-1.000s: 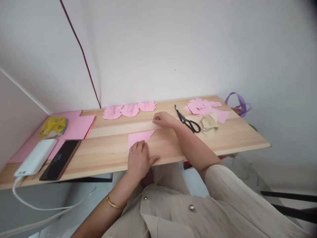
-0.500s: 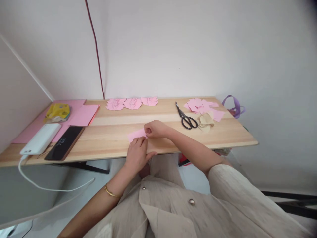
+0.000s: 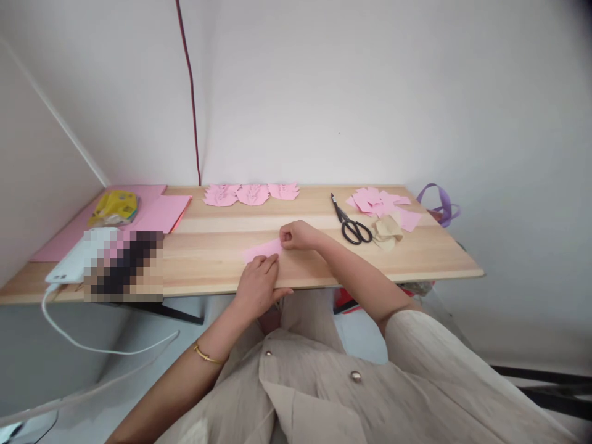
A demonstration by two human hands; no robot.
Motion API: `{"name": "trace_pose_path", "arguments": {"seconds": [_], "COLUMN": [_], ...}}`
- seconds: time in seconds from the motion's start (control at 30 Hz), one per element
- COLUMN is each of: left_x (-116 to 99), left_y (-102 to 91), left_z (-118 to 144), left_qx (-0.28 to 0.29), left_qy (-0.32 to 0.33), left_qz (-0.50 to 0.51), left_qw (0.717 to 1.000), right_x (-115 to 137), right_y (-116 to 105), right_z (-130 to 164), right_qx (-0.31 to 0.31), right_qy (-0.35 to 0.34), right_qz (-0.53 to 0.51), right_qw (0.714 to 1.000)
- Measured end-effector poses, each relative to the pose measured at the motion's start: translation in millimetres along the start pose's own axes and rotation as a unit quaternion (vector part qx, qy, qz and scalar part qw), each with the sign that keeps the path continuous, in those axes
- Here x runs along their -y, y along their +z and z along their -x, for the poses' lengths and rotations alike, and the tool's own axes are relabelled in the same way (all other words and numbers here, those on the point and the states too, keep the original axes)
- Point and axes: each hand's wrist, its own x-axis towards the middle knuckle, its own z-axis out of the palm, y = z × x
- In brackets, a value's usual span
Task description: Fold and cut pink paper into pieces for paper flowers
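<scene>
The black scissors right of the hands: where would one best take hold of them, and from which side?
Probably by the looped handles of the scissors, coming from the near table edge: the loops point toward the person and the closed blades point to the wall, lying flat.

We find the folded paper [image 3: 263, 250] near the desk's [image 3: 430, 262] front edge, centre, with the left hand [image 3: 257, 285] on its near side and the right hand [image 3: 296, 235] at its right end. The scissors [image 3: 350, 223] lie right of it, the scraps [image 3: 380, 202] behind them, and the cut pieces [image 3: 250, 193] along the back edge.
</scene>
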Motion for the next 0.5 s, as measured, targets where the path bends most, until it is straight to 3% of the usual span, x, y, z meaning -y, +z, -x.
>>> {"name": "trace_pose_path", "arguments": {"seconds": [0.3,0.5], "left_x": [-1,0], "left_y": [-0.1,2.5], "left_z": [3,6], "left_qx": [0.014,0.004], "left_qy": [-0.003,0.001], "left_qz": [-0.025,-0.033], "left_qw": [1.000,0.999], "right_x": [-23,-24], "right_y": [-11,-17], "right_z": [-10,-10], "right_qx": [-0.026,-0.091], "right_qy": [0.027,0.072], "right_qz": [-0.018,0.031], "right_qw": [0.999,0.993]}}
